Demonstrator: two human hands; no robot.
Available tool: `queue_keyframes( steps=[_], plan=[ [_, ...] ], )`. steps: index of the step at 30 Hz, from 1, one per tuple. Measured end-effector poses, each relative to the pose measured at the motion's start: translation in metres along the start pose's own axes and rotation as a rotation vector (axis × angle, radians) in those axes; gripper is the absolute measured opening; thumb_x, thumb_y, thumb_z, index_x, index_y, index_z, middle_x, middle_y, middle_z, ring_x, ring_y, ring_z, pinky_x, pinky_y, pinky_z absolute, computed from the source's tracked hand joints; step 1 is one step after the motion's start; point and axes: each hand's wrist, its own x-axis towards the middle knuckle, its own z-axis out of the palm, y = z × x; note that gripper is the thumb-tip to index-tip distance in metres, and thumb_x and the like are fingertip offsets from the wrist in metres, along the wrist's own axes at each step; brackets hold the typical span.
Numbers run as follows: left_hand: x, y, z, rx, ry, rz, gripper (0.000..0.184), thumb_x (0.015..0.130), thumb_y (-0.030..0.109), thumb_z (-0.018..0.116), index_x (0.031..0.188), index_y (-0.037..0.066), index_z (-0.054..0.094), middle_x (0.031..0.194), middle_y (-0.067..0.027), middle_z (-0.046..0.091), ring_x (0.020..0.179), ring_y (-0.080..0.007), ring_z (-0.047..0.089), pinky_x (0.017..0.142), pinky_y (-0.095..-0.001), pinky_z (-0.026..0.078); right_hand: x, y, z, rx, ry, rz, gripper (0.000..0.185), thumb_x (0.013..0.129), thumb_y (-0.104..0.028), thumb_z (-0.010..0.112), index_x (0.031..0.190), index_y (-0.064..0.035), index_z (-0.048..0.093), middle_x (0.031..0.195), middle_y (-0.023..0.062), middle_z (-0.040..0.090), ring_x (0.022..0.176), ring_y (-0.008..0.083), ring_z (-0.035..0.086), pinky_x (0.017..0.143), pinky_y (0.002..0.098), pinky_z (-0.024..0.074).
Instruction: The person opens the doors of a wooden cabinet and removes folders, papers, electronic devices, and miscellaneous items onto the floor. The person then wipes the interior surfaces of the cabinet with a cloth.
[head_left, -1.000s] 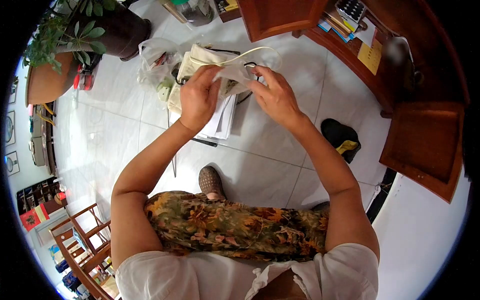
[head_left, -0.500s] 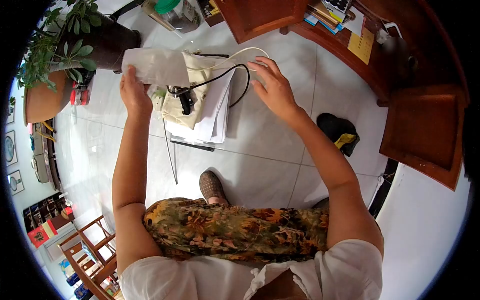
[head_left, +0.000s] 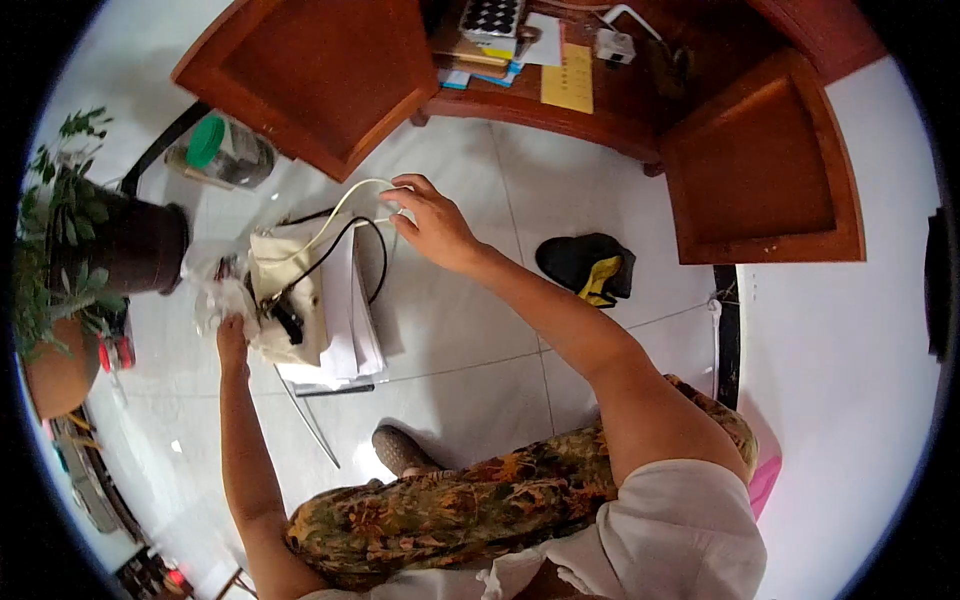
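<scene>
My left hand (head_left: 232, 345) is closed on the edge of a crumpled clear plastic bag (head_left: 212, 300), beside a cream cloth bag (head_left: 300, 335). My right hand (head_left: 438, 228) is raised to the right of the cloth bag, its curled fingers on a loop of white cable (head_left: 345, 203). That cable runs back down toward the cloth bag. A black cable (head_left: 384, 262) arches just below it, and a black plug-like piece (head_left: 288, 325) lies on the cloth. Under the cloth bag is a stack of white papers (head_left: 345, 335) on the floor.
An open wooden cabinet (head_left: 530, 110) holds papers and a yellow sheet (head_left: 568, 80); its doors swing out left (head_left: 310, 80) and right (head_left: 765, 165). A black and yellow item (head_left: 590, 268) lies on the tiles. Left are a green-lidded jar (head_left: 235, 155) and a potted plant (head_left: 120, 240).
The view has turned right, so the floor items sit further left and lower. The plastic in my left hand, flat before, is now crumpled and lower beside the cloth bag. My right hand keeps the cable.
</scene>
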Motion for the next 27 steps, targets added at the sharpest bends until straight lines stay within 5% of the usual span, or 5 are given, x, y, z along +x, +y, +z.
queue_keyframes(
  steps=[4, 8, 11, 18, 27],
  plan=[
    [-0.021, 0.027, 0.002, 0.202, -0.081, 0.218, 0.027, 0.092, 0.026, 0.051, 0.081, 0.002, 0.057, 0.074, -0.0011, 0.051, 0.073, -0.0125, 0.045, 0.067, -0.0336, 0.039, 0.029, 0.017, -0.036, -0.062, 0.242, -0.002, 0.032, 0.078, -0.009, 0.063, 0.110, -0.0098, 0.059, 0.113, 0.0123, 0.055, 0.102, 0.0303, 0.057, 0.086, 0.0380, 0.0473],
    [-0.013, 0.026, 0.002, -0.005, -0.158, 0.239, 0.043, 0.091, 0.033, 0.058, 0.121, 0.001, 0.054, 0.105, -0.0059, 0.060, 0.099, -0.0173, 0.053, 0.088, -0.0323, 0.040, 0.067, 0.066, -0.085, -0.097, 0.519, 0.115, 0.034, 0.077, -0.012, 0.066, 0.111, -0.0073, 0.059, 0.106, 0.0141, 0.060, 0.092, 0.0295, 0.060, 0.081, 0.0389, 0.0480],
    [-0.026, 0.045, 0.013, 0.052, 0.015, 0.335, 0.049, 0.091, 0.034, 0.059, 0.125, 0.001, 0.050, 0.117, -0.0128, 0.057, 0.110, -0.0240, 0.052, 0.096, -0.0359, 0.039, 0.088, 0.095, -0.114, -0.018, 0.611, 0.365, 0.038, 0.084, -0.028, 0.064, 0.113, -0.0039, 0.058, 0.103, 0.0159, 0.061, 0.087, 0.0289, 0.060, 0.077, 0.0395, 0.0479],
    [-0.044, 0.078, 0.031, 0.500, 0.217, 0.767, 0.048, 0.090, 0.028, 0.060, 0.128, 0.001, 0.047, 0.129, -0.0185, 0.049, 0.121, -0.0342, 0.044, 0.103, -0.0420, 0.034, 0.114, 0.119, -0.150, 0.690, 0.501, 0.763, 0.049, 0.089, -0.040, 0.058, 0.125, -0.0076, 0.050, 0.125, 0.0110, 0.051, 0.113, 0.0245, 0.050, 0.094, 0.0362, 0.0419],
    [-0.055, 0.086, 0.043, 0.476, 0.241, 0.801, 0.043, 0.088, 0.019, 0.061, 0.127, 0.004, 0.048, 0.130, -0.0189, 0.046, 0.122, -0.0363, 0.043, 0.102, -0.0444, 0.034, 0.149, 0.124, -0.159, 0.570, 0.560, 0.904, 0.053, 0.087, -0.035, 0.061, 0.130, -0.0055, 0.049, 0.125, 0.0118, 0.052, 0.104, 0.0269, 0.054, 0.087, 0.0358, 0.0454]
  ],
)
